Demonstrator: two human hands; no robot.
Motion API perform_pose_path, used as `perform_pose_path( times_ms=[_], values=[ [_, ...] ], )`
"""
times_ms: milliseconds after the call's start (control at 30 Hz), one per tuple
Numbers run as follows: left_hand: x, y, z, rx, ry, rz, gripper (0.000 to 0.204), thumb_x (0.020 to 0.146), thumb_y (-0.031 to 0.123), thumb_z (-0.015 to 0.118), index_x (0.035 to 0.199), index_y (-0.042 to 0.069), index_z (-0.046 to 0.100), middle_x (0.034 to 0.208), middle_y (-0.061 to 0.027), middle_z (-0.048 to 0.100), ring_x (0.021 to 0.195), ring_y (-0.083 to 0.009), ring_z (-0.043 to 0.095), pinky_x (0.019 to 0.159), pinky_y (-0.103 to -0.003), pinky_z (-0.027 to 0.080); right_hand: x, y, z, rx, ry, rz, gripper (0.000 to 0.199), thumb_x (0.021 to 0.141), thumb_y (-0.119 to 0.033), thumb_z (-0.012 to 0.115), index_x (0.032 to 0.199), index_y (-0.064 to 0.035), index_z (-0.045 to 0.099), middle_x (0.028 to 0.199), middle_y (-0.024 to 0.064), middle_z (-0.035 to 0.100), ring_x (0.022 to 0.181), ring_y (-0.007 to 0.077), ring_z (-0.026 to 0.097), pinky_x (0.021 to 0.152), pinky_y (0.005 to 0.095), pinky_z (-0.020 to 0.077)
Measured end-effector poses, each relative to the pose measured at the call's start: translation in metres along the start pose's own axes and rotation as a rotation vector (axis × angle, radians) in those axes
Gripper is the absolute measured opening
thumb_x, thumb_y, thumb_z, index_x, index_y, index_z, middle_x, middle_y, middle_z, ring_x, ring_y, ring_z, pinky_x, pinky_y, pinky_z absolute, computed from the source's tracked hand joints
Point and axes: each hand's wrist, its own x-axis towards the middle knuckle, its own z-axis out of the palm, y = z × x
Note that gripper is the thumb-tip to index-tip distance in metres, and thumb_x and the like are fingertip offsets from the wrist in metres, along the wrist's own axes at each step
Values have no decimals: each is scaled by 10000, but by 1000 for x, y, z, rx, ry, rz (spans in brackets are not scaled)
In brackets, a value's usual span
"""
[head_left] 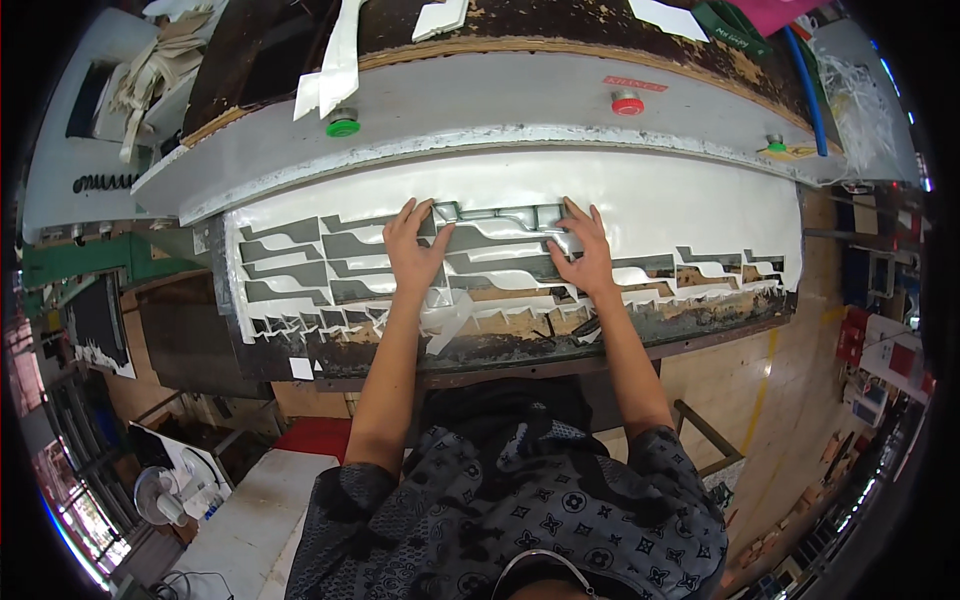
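Observation:
A white sheet (690, 200) lies across the press bed, with rows of long curved shapes cut out of it. On it sits a metal cutting die (500, 217) with green edges, close to the uncut part. My left hand (415, 243) grips the die's left end, thumb and fingers bent around its edge. At the other end my right hand (586, 250) holds it in the same way, thumb toward me. Dark board shows through the cut-outs. Torn white scraps (450, 312) hang along the sheet's near edge, below my left hand.
Beyond the sheet runs a grey machine beam (480, 105) with a green button (343, 124) and a red button (627, 103). White strips (335, 65) hang over it. Behind my left side are a white table (250, 510) and a fan (160, 496).

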Motion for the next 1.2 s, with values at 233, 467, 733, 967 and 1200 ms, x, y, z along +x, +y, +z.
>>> perform_pose_path(
  times_ms=[233, 467, 733, 967, 1200],
  values=[
    [1, 2, -1, -24, 0, -7, 577, 771, 246, 931, 1298, 127, 726, 1342, -166, 709, 1215, -292, 668, 1107, -441, 396, -3, 10, 9, -78, -9, 3, 218, 885, -133, 797, 1042, -72, 658, 1362, 204, 693, 1355, 363, 601, 1237, 593, 303],
    [0, 1, -2, -32, -7, -4, 594, 773, 231, 926, 1316, 125, 708, 1343, -172, 707, 1280, -326, 634, 1107, -451, 399, -5, 12, 10, -12, -33, 49, 198, 896, -111, 789, 1033, -68, 653, 1368, 235, 684, 1400, 362, 572, 1263, 605, 257],
    [1, 1, -2, -23, -2, -7, 578, 784, 253, 916, 1313, 135, 715, 1351, -175, 702, 1314, -334, 616, 1117, -464, 395, -5, 12, 11, 0, -25, 42, 190, 882, -93, 787, 1016, -66, 656, 1338, 259, 693, 1405, 367, 569, 1266, 609, 251],
    [0, 0, 0, -28, 6, 6, 578, 788, 259, 915, 1314, 128, 717, 1311, -166, 720, 1269, -338, 630, 1101, -458, 414, -1, 2, 2, 22, -50, 22, 364, 807, -137, 858, 1083, -76, 628, 1386, 242, 665, 1416, 388, 557, 1271, 602, 239],
    [3, 4, -1, -21, 7, -6, 584, 778, 239, 922, 1314, 121, 722, 1329, -172, 712, 1256, -341, 635, 1102, -459, 421, -3, 11, 7, -2, -16, 23, 277, 841, -105, 810, 1056, -66, 640, 1376, 237, 672, 1402, 383, 568, 1267, 597, 256]
  ],
)
